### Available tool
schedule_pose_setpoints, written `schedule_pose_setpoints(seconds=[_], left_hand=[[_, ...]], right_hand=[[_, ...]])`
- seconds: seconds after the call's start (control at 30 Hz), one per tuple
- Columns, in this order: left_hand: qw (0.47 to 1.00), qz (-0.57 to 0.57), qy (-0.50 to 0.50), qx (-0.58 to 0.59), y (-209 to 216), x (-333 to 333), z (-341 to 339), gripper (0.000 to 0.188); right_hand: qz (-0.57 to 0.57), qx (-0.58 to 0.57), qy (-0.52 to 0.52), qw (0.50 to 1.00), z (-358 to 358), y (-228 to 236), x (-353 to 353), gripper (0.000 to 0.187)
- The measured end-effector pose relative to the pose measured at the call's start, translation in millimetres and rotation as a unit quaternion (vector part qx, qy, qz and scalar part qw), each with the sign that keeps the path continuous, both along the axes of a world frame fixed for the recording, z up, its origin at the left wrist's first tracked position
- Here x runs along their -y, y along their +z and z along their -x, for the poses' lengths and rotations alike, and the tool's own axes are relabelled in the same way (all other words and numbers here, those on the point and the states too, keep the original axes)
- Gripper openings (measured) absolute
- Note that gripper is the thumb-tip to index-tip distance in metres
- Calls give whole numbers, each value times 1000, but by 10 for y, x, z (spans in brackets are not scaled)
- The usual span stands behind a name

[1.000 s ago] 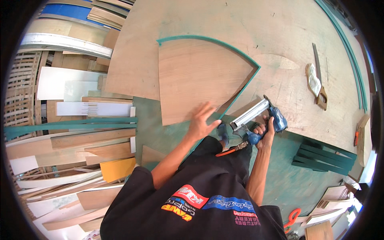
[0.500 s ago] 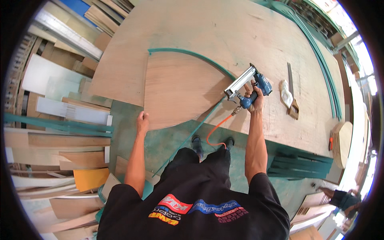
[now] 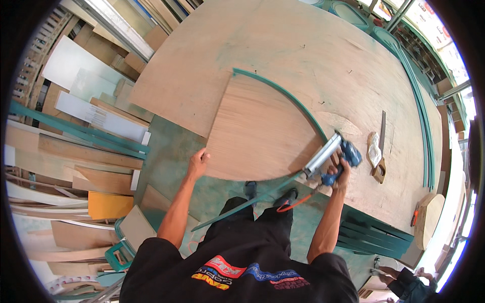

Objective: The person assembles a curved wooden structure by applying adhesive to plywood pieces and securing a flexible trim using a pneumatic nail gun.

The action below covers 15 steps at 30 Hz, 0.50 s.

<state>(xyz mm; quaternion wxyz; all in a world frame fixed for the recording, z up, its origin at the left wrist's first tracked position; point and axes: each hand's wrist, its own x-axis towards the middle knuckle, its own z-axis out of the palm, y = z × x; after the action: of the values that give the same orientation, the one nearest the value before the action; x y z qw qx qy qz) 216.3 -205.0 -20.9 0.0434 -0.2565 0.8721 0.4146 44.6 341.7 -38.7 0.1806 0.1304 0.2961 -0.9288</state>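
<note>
A plywood panel point(image 3: 262, 131) with one straight side and a curved edge lies on the big plywood-topped table point(image 3: 202, 55), partly overhanging its near edge. My left hand point(image 3: 198, 163) is closed on the panel's near left corner. Along the curved edge runs a thin green strip point(image 3: 288, 98); its free end point(image 3: 227, 216) hangs out past the panel toward me. My right hand point(image 3: 342, 175) is wrapped around the handle of a blue and silver nail gun point(image 3: 323, 154), whose nose is at the strip by the panel's right edge. An orange air hose point(image 3: 297, 203) trails from the gun.
A handsaw point(image 3: 380, 166) and a clear plastic bag point(image 3: 374, 149) lie right of the gun. Long green strips point(image 3: 422, 118) run along the table's far right. Stacked boards point(image 3: 101, 118) fill the left side. Another person point(image 3: 411, 288) is at the lower right.
The view has turned. The panel has swung round and shifted to the right on the table. My right hand and the nail gun have come nearer to me, farther along the curved edge.
</note>
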Motion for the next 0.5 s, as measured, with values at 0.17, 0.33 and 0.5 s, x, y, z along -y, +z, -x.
schedule_pose_setpoints(seconds=[0.17,0.33,0.5], left_hand=[[999,-30,10,-23,-167,-257,58,33],[982,-85,142,-87,-278,-469,373,60],[980,122,154,-23,-405,-397,594,74]], right_hand=[[21,29,-45,998,-686,92,-505,43],[52,51,-112,991,-931,20,-636,44],[71,3,-116,991,-608,33,-416,43]])
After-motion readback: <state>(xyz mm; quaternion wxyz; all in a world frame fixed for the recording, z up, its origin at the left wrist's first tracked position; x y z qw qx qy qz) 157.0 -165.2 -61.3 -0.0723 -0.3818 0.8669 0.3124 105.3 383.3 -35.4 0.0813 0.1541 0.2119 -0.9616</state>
